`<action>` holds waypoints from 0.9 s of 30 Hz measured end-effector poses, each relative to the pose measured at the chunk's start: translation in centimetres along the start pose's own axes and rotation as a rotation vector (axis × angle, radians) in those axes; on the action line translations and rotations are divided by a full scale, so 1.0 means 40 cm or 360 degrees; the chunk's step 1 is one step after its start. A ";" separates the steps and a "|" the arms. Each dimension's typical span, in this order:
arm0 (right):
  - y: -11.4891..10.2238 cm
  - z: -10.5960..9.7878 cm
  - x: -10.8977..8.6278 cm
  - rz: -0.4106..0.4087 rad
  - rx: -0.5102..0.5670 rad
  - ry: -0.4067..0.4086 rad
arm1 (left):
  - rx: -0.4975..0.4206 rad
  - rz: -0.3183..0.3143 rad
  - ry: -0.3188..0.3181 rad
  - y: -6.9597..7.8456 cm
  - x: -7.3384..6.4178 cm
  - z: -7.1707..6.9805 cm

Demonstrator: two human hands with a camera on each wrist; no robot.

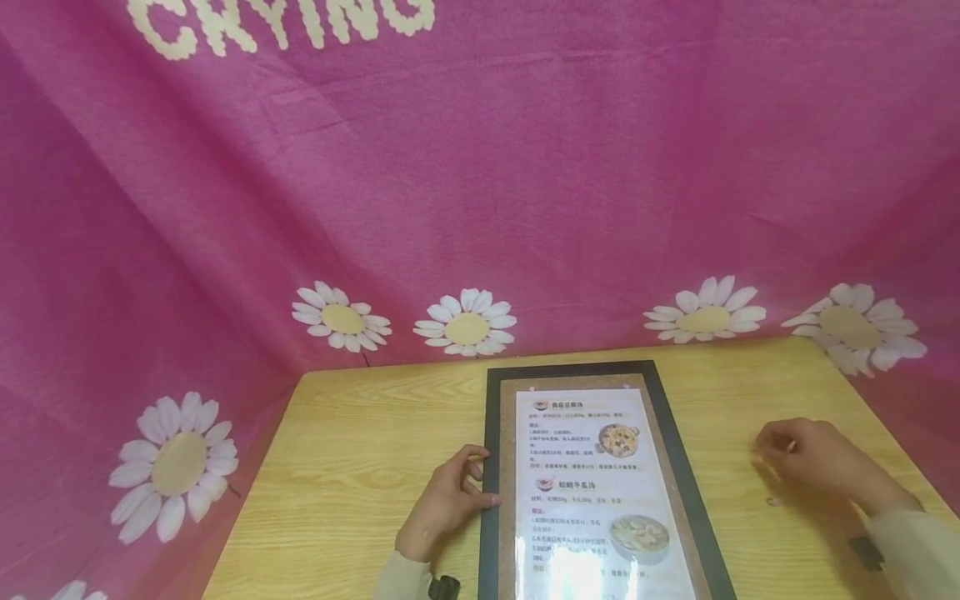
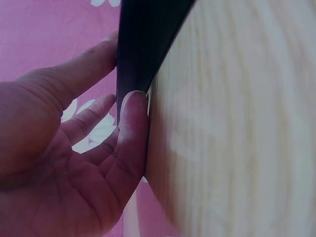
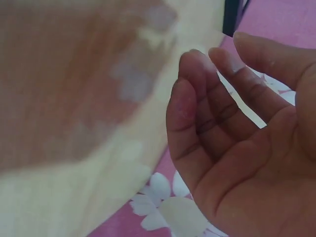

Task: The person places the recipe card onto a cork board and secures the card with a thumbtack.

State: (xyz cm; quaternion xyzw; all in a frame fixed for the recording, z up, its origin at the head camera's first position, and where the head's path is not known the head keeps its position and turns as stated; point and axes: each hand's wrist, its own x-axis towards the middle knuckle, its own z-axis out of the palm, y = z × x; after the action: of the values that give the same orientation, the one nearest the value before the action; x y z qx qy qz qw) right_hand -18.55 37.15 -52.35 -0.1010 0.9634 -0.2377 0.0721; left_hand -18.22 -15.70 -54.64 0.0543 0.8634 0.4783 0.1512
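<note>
A black-framed cork board [image 1: 491,417] lies on the table with a printed recipe sheet [image 1: 570,454] on it. My left hand [image 1: 448,500] holds the board's left edge, thumb over the black border and fingers along the side. The left wrist view shows a fingertip [image 2: 133,106] against the frame's lower edge [image 2: 145,44], close to the wood. To the right of the board my right hand [image 1: 813,462] hovers over the table, fingers loosely bent, nothing visible in them. A small pale object [image 1: 772,502] lies below it, too small to identify.
The wooden table [image 1: 360,442] has a pink cloth [image 1: 480,183] with printed daisies hanging behind it and at its sides. Small pale spots, perhaps pins, show at the sheet's upper corners. Light glares off the sheet's lower part.
</note>
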 end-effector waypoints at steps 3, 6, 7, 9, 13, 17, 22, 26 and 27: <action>0.006 0.023 -0.021 0.0004 0.0067 -0.0034 | -0.0016 0.0003 0.0000 0.001 -0.002 -0.001; -0.002 0.046 -0.045 0.0035 0.0199 -0.0056 | -0.0009 0.0004 0.0005 0.000 -0.002 0.000; -0.005 0.053 -0.052 0.0043 0.0217 -0.0046 | -0.0005 0.0007 0.0006 0.001 -0.002 0.001; -0.013 0.064 -0.067 0.0092 0.0312 -0.0055 | 0.0002 0.0018 0.0009 0.001 -0.002 0.001; -0.023 0.074 -0.085 0.0183 0.0298 -0.0036 | 0.0006 0.0027 0.0007 0.001 -0.001 0.001; -0.020 0.084 -0.091 0.0169 0.0228 -0.0010 | 0.0008 0.0019 0.0002 -0.002 0.002 0.002; -0.007 0.102 -0.090 -0.0023 0.0065 0.0142 | 0.0001 0.0003 0.0002 -0.006 0.005 0.002; 0.002 0.105 -0.092 -0.0104 0.0023 0.0195 | -0.0004 0.0006 -0.0002 -0.005 0.004 0.002; 0.003 0.104 -0.094 -0.0105 0.0017 0.0196 | -0.0005 0.0013 -0.0003 -0.005 0.003 0.002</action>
State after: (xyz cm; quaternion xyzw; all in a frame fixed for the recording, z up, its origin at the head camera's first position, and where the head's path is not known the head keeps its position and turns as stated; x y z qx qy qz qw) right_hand -14.13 36.26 -55.72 -0.1174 0.9609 -0.2508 0.0053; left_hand -18.31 -15.69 -54.89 0.0579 0.8623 0.4802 0.1502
